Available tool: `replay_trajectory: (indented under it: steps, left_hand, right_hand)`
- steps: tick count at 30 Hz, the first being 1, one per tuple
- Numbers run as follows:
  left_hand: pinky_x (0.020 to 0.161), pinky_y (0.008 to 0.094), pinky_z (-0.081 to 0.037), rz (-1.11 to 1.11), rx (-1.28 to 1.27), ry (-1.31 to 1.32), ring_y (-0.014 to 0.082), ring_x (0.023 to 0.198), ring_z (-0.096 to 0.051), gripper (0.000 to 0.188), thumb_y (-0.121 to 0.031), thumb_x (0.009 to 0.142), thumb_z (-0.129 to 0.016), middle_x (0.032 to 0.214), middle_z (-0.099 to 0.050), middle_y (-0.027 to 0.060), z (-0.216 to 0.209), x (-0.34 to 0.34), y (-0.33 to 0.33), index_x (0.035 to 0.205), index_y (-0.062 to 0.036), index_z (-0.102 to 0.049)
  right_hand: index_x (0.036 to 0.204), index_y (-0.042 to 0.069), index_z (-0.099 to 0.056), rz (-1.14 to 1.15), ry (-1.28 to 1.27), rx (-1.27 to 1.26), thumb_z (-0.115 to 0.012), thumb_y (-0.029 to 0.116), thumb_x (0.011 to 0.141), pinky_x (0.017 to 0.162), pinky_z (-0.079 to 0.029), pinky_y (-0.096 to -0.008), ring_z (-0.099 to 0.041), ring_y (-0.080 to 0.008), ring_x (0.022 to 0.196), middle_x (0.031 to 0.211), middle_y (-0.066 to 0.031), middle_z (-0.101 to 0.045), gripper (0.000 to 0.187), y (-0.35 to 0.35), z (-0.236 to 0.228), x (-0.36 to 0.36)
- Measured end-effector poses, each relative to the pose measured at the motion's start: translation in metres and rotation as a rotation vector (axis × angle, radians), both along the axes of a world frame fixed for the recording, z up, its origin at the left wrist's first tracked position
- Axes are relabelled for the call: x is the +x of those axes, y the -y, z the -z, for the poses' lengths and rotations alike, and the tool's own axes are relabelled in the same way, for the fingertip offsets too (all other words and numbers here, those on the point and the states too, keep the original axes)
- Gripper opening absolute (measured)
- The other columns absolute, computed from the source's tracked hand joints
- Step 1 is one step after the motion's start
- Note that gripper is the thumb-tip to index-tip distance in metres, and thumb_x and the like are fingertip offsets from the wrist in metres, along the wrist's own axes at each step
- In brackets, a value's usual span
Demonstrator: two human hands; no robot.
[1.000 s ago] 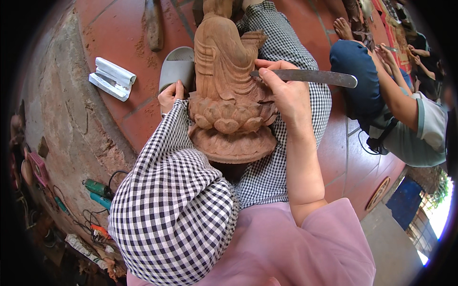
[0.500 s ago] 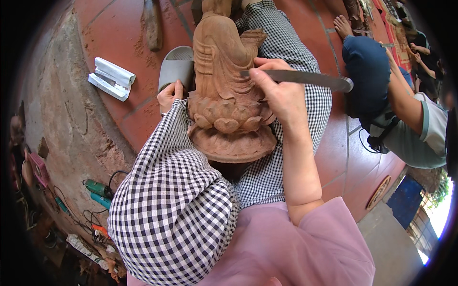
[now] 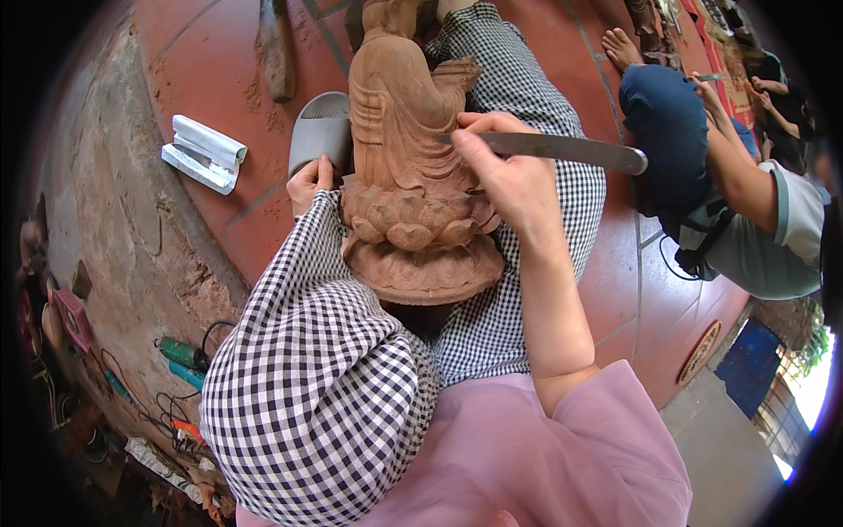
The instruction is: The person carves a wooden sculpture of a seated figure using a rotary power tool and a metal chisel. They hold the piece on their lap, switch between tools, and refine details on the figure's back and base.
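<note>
A carved wooden statue (image 3: 406,167) on a lotus-shaped base lies across my lap, over black-and-white checked cloth (image 3: 509,290). My right hand (image 3: 505,171) is closed on a long flat metal tool (image 3: 562,149), whose near end touches the statue's side while the rest sticks out to the right. My left hand (image 3: 309,180) rests against the left of the statue's base, its fingers partly hidden behind the wood, so I cannot tell how firmly it grips.
A grey slipper (image 3: 318,132) and a folded white packet (image 3: 204,154) lie on the red tiled floor (image 3: 211,53). Another person (image 3: 746,211) sits at the right, knee in dark blue. Green power tools (image 3: 183,356) and cables lie at lower left.
My right hand with the metal tool has slid slightly left along the statue's side. The person at the right has shifted a little.
</note>
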State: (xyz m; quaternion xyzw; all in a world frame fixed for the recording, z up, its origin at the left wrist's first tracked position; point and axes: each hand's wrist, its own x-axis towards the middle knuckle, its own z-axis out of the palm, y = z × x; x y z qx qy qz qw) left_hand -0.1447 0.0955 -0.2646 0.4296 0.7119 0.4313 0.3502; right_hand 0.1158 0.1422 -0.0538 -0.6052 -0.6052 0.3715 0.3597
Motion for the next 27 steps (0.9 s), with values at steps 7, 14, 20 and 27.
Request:
replay_trajectory:
  steps: [7,14,20,27]
  left_hand:
    - [0.05,0.0308,-0.042,-0.024,-0.013,0.034,0.0097,0.052,-0.047,0.045,-0.028,0.102,-0.062,0.057,-0.056,0.0034,0.024,-0.006,0.0,0.071,0.0032,-0.067]
    - [0.051,0.0313,-0.041,-0.033,-0.045,0.093,0.0101,0.053,-0.047,0.044,-0.028,0.102,-0.062,0.058,-0.056,0.0038,0.015,-0.003,0.003,0.071,0.0038,-0.066]
    - [0.051,0.0312,-0.04,0.011,-0.057,-0.027,0.0099,0.053,-0.045,0.045,-0.027,0.103,-0.061,0.058,-0.055,0.0034,-0.003,0.001,-0.001,0.07,0.0043,-0.064]
    - [0.047,0.0299,-0.036,-0.028,0.038,0.106,0.0088,0.05,-0.042,0.047,-0.027,0.102,-0.062,0.055,-0.05,0.0031,0.021,-0.002,0.001,0.067,0.0047,-0.059]
  right_hand:
    - [0.092,-0.001,-0.073,0.068,-0.172,-0.222,-0.073,0.017,0.087,0.07,-0.052,-0.0286,-0.067,-0.0141,0.075,0.087,-0.0067,-0.075,0.018,-0.003,-0.008,0.005]
    - [0.096,-0.002,-0.075,-0.016,-0.138,-0.181,-0.076,0.017,0.084,0.067,-0.053,-0.0301,-0.067,-0.0163,0.071,0.076,-0.0086,-0.072,0.023,-0.012,-0.01,0.013]
    - [0.101,0.0,-0.077,-0.114,0.029,-0.068,-0.075,0.016,0.089,0.069,-0.05,-0.0239,-0.062,-0.0092,0.073,0.085,-0.005,-0.074,0.021,-0.01,-0.007,0.014]
    - [0.088,-0.003,-0.072,-0.042,-0.451,-0.334,-0.072,0.016,0.092,0.081,-0.053,-0.0273,-0.068,-0.0161,0.093,0.115,-0.0145,-0.072,0.019,-0.027,0.01,0.037]
